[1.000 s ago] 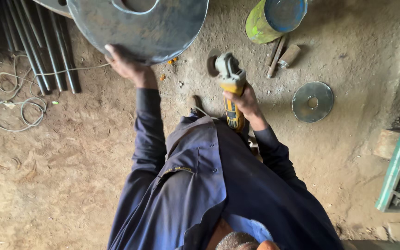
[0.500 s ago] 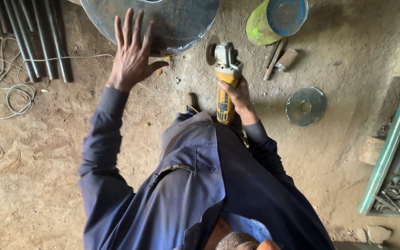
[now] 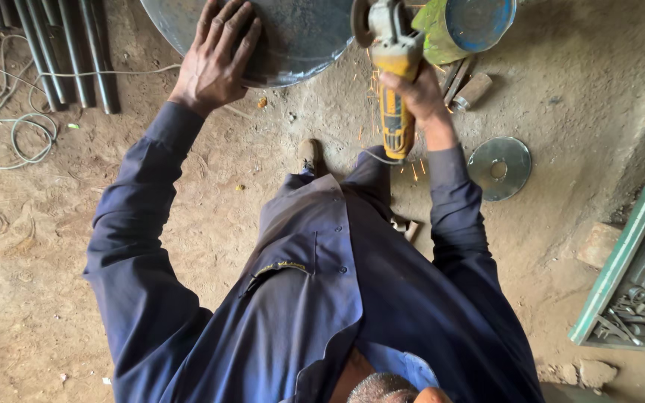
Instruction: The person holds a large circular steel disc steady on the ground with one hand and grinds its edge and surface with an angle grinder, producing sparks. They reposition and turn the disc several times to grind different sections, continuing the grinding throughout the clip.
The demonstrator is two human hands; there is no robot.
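My left hand (image 3: 218,56) lies flat on the big round metal plate (image 3: 300,37), fingers spread w/ palm pressing down, not curled round anything; the plate's curved edge runs just below my palm & on toward the right. My right hand (image 3: 416,93) is clenched round the yellow body of the angle grinder (image 3: 391,71), grip closed tight on the handle, w/ the grey head & disc pointing up, away from me. The disc sits at the plate's rim, right of my left hand & near it, w/ orange sparks falling around the grinder body. So the plate is under the left fingers & the tool sits inside the right ones. Just beyond the grinder lies a green-and-blue drum (image 3: 468,26) on its side, a hammer (image 3: 466,86) beside it. A small flat metal disc w/ centre hole (image 3: 499,168) lies on the dirt floor (image 3: 54,246) right of my forearm. Steel rods (image 3: 69,52) & a pale cable (image 3: 16,127) sit far left. My shoe (image 3: 308,155) shows below the plate.
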